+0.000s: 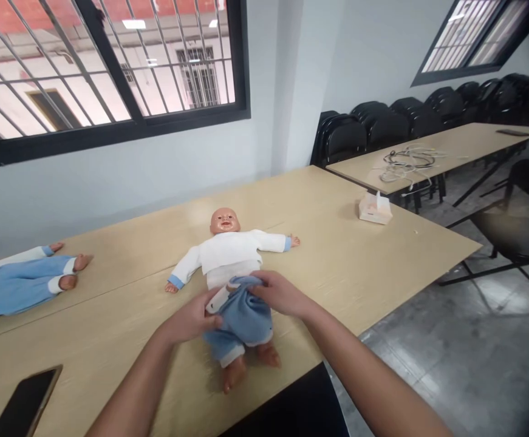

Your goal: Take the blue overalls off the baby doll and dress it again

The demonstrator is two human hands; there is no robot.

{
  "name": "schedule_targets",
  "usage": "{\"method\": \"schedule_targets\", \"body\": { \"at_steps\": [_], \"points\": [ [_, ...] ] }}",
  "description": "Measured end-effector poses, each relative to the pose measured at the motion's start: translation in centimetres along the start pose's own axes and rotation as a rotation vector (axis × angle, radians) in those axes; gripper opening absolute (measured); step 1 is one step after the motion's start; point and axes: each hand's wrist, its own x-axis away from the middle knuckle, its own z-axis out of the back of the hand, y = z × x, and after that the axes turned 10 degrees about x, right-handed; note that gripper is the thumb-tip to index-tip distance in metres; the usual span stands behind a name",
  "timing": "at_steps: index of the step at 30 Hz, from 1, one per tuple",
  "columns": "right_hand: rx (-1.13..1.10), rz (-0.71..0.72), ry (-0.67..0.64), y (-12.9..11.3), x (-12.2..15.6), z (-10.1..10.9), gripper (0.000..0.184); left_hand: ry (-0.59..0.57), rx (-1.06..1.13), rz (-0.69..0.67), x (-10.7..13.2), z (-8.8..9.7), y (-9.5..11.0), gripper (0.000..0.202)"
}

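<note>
A baby doll [228, 255] lies on its back on the wooden table [337, 267], head away from me, in a white top. Blue trousers [241, 318] cover its legs, bare feet pointing at me. My left hand [191, 318] is closed on the white waistband at the doll's left hip. My right hand [277, 291] is closed on the blue waistband at the other hip. Both hands pinch the trousers at the doll's waist.
A second doll in blue [22, 282] lies at the table's far left. A dark phone [25, 403] rests at the near left edge. A tissue box [375, 209] sits at the right. Cables [407, 161] lie on another table, black chairs [382, 127] behind.
</note>
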Motion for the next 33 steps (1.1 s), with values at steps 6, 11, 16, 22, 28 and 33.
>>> {"method": "schedule_targets", "body": {
  "at_steps": [6, 11, 16, 22, 28, 33],
  "points": [
    [-0.314, -0.041, -0.128, -0.2, 0.5, -1.4, 0.034, 0.006, -0.016, 0.051, 0.5, 0.2, -0.2, 0.061],
    [-0.090, -0.041, -0.397, -0.8, 2.0, -1.3, 0.027, 0.190, 0.122, 0.035, 1.0, 0.9, -1.2, 0.064],
    [0.001, -0.040, -0.141, 0.7, 1.4, -1.6, 0.020, 0.085, 0.080, 0.103, 1.5, -0.2, 0.1, 0.071],
    [-0.250, 0.006, -0.101, 1.4, 1.3, -1.7, 0.023, 0.001, -0.076, 0.113, 0.9, -1.6, 2.1, 0.034],
    [-0.172, 0.005, -0.220, 1.4, 2.4, -1.8, 0.023, 0.260, 0.050, 0.009, 1.4, -0.8, 1.3, 0.054],
    [-0.109, -0.060, 0.032, 2.1, 2.4, -1.9, 0.015, -0.038, -0.022, 0.047, 1.9, -2.3, 3.4, 0.084]
  ]
}}
